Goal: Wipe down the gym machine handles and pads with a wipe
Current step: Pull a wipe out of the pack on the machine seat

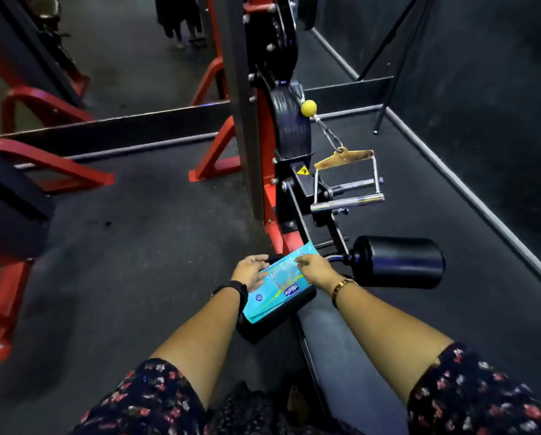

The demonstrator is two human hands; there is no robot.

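Steadying a blue wipe pack point(273, 290) with the left hand point(251, 271), fingers lying nearly straight along the pack's 9 o'clock edge, pressing rather than gripping. Pinching at the pack's top face, toward its 12 o'clock end, with the curled fingertips of the right hand point(316, 271). Resting the pack flat on a black seat pad point(278, 323), just below frame centre, toward 6 o'clock.

Wearing a dark watch point(231, 288) on the left wrist and a gold bracelet point(343, 285) on the right; showing floral sleeves point(156, 400) at 7 and 5 o'clock.

Facing a red and black machine frame point(262, 127), rising toward 12 o'clock.

Listing, at 3 o'clock of the pack, a black roller pad point(401, 266), lying sideways, near the right hand but apart from it.

Listing, at 1 o'clock of the pack, a chrome double handle point(347, 200), hanging by a chain below a yellow ball point(308, 108), well apart from both hands.

Standing on dark rubber floor point(143, 246); passing a second red frame point(58, 164) at 9 o'clock.
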